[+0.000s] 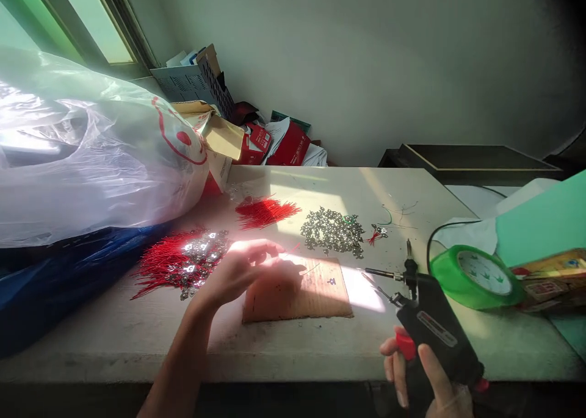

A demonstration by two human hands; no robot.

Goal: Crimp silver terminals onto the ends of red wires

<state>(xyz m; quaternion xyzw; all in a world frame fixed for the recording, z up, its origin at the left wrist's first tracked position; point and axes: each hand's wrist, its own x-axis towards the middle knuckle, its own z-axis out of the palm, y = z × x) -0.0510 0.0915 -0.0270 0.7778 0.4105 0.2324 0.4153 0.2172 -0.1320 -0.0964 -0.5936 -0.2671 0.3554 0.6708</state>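
My right hand point(428, 375) is wrapped round the grip of a black soldering gun point(442, 320), its forefinger by the red trigger. The gun's dark tip and thin solder feed point left. My left hand point(249, 262) hovers over the left part of a brown cardboard piece point(297, 299), its fingers pinched in bright sunlight. A short red wire point(293, 248) sticks out from its fingertips. One small metal part point(331, 281) lies on the cardboard's right side. Beside my left wrist is a pile of red wires with shiny metal parts point(183, 262).
Behind the cardboard lie a bundle of red wires point(265, 212) and a heap of small metal parts point(333, 230). A green tape roll point(476, 277) stands at the right, near a black cable point(430, 241). A large plastic bag point(101, 155) bulges over the table's left side. Boxes point(192, 82) sit behind.
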